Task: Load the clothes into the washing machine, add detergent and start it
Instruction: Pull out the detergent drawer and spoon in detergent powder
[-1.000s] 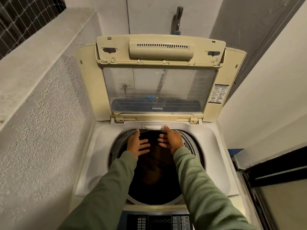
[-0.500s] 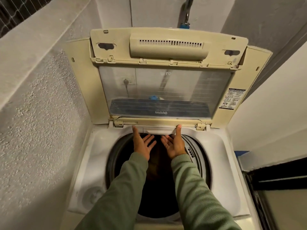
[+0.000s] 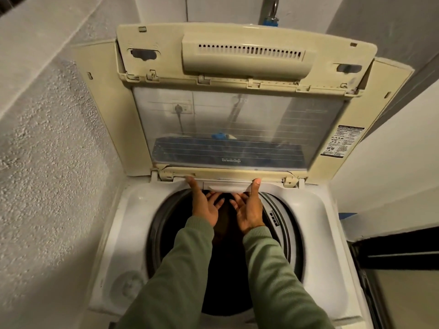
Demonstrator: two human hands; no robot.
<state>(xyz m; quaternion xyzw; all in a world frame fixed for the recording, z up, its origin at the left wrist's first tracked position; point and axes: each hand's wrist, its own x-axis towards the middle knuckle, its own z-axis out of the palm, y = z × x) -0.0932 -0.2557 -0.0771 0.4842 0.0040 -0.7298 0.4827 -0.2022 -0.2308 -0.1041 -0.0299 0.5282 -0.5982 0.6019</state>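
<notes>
washing machine (image 3: 316, 210) lid (image 3: 237, 67) up | rough wall (image 3: 47, 174) beside | left hand (image 3: 205, 207), right hand (image 3: 249, 211) splayed, thumbs on tray (image 3: 225, 185)

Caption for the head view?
Open washing machine: left hand and right hand touch the white drawer at its back rim.

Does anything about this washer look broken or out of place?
Nothing looks broken or spilled. The raised lid is yellowed against the white deck, and dark smudges mark its upper right corner, so it looks aged and grimy.
</notes>
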